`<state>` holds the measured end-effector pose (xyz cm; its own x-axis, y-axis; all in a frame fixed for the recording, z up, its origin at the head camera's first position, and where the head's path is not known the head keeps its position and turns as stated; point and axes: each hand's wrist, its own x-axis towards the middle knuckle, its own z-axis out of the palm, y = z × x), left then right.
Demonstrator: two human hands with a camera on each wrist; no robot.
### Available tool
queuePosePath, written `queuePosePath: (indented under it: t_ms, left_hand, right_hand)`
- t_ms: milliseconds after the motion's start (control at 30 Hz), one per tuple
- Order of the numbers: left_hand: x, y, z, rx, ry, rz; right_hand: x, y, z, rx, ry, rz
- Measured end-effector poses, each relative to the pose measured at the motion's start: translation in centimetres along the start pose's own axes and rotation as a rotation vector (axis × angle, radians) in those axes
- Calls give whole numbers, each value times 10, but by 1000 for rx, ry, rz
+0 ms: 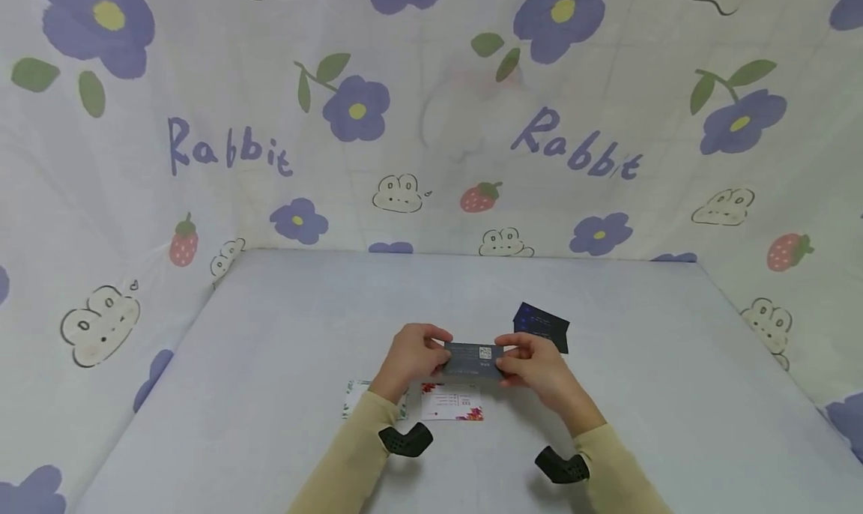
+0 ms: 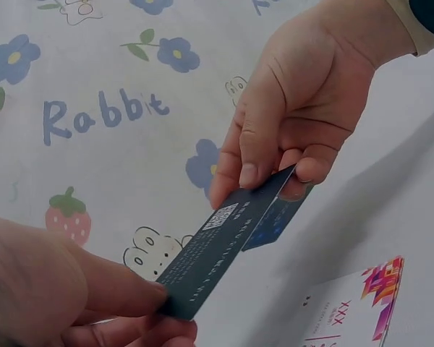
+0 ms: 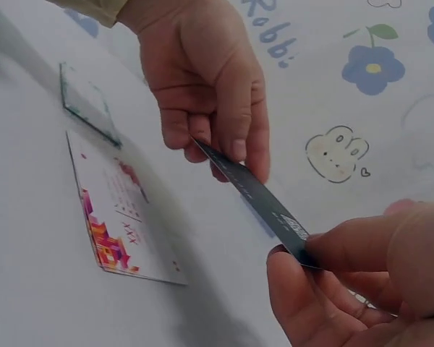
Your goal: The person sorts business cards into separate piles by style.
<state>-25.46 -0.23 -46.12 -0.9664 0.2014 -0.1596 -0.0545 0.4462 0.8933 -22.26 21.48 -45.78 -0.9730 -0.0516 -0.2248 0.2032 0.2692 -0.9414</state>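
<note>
A dark grey business card with a QR code is held level above the white table. My left hand pinches its left end between thumb and fingers, and my right hand pinches its right end. The left wrist view shows the card tilted, its printed face up. Below lies a stack of white cards with red and orange print. Left of that, partly covered by my left forearm, are white cards with green leaves. Dark blue cards lie fanned just beyond my right hand.
The white tabletop spreads out around the cards. A white cloth printed with flowers, rabbits and strawberries hangs behind and along both sides. Each wrist carries a black device over a beige sleeve.
</note>
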Motion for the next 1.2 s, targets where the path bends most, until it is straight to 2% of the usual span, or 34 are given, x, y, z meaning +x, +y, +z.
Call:
queuePosePath:
  t_ms: [133, 433, 800, 1000, 1100, 1200]
  left_hand:
    - [-4, 4, 0, -24, -43, -18]
    - [-7, 5, -1, -19, -101, -1]
    - [-10, 5, 2, -9, -105, 7]
    - [-11, 8, 9, 6, -106, 30]
    - [-11, 9, 18, -5, -119, 30]
    - [-12, 10, 29, -16, -133, 25]
  right_hand:
    - [-3, 0, -5, -27, -20, -1]
    - [-5, -1, -11, -45, -63, -23]
    - [-6, 0, -15, -120, -78, -29]
    - [-11, -4, -22, -285, -66, -24]
    - [-14, -5, -30, -370, -76, -22]
    - [-16, -5, -39, -406, -94, -15]
